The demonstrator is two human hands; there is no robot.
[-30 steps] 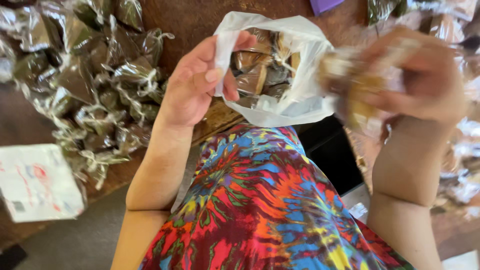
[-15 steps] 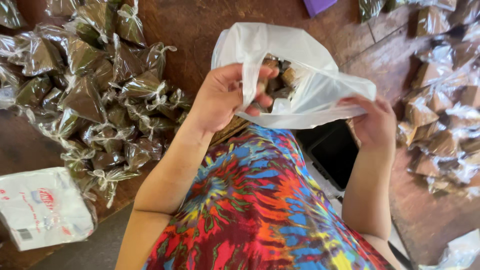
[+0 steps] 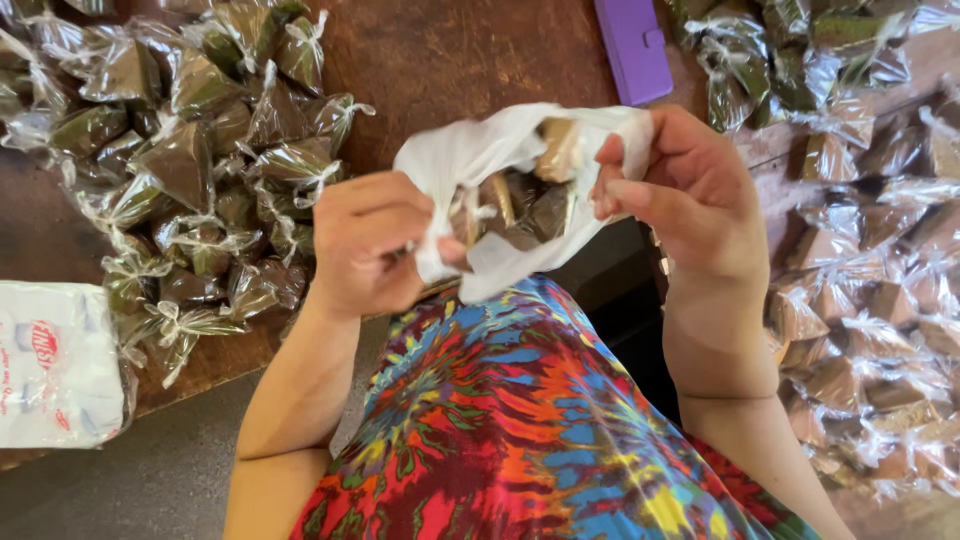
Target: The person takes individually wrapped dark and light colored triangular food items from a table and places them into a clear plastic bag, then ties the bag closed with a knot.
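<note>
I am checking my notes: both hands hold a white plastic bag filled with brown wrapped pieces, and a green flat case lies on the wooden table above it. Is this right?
Not quite. In the head view the flat case is purple, not green. The rest holds: left hand and right hand hold the white plastic bag.

— What is hidden at the bag (image 3: 470, 160)?
— Its near wall is motion-blurred, and most of the packets (image 3: 520, 205) inside are covered by it. The fingertips of the left hand (image 3: 365, 240) are curled out of sight.

— And what is cut off at the edges?
— The white sack (image 3: 55, 365) is cut by the left edge, the purple case (image 3: 632, 45) by the top, and the pile (image 3: 870, 300) by the right edge.
</note>
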